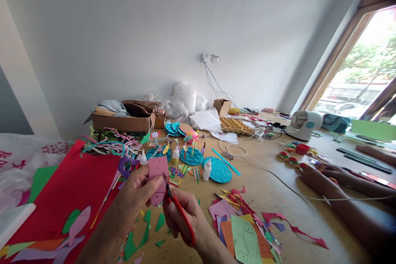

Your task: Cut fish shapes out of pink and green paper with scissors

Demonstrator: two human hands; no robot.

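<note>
The right hand point(189, 208) was wrapped round red-handled scissors point(186, 218), blades point(168, 191) at the edge of the pink paper point(158, 169) pinched in the left hand point(140, 185). Green scraps point(160, 222) lay below the grip, a fish-drawn green sheet point(245, 237) to its right.

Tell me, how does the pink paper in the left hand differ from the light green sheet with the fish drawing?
The pink paper is held up in the left hand; the light green sheet lies on other coloured papers. Scissors are at the pink paper's edge; none touch the light green sheet. Both carry dark drawn lines.
</note>
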